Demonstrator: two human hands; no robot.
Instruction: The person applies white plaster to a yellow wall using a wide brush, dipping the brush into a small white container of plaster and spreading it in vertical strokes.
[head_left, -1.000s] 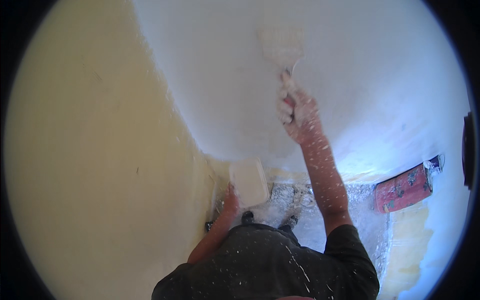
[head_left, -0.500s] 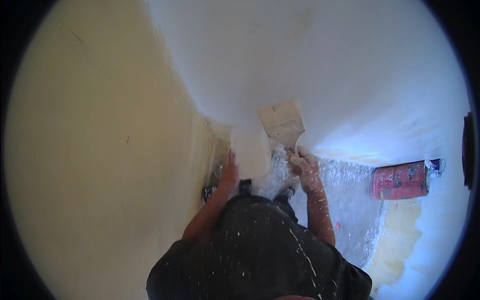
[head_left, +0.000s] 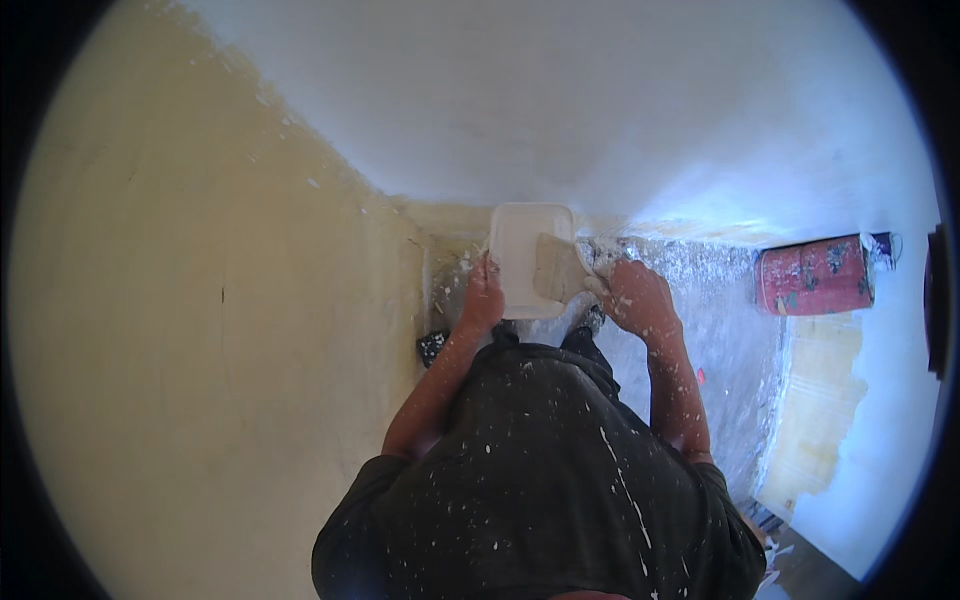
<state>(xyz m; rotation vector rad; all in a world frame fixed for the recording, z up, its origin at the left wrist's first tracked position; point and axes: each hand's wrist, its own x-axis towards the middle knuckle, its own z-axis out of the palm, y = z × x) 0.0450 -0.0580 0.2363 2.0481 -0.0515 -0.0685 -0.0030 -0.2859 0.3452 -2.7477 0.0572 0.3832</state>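
A shallow whitish tray [head_left: 516, 232] with rounded corners is held up in front of my body. My left hand [head_left: 484, 294] is closed on its left edge. From the right, my right hand [head_left: 638, 296] grips the handle of a wide, pale-coated paintbrush [head_left: 558, 268]. The brush's flat head lies over the right half of the tray's inside; whether it presses on the bottom, I cannot tell. White spatters mark my right hand and forearm. My fingers and the tray's rim hide part of each other.
Ahead rises a wall [head_left: 560, 110] coated white, and at left a yellow wall [head_left: 200, 330]. A scuffed red drum [head_left: 815, 276] stands at the right, against the wall. The grey floor [head_left: 715, 340] is spattered white. A small red scrap [head_left: 701, 376] lies there.
The paintbrush has come down from near the white wall into the tray, its head turning leftward. My view has shifted, and the tray sits higher in it.
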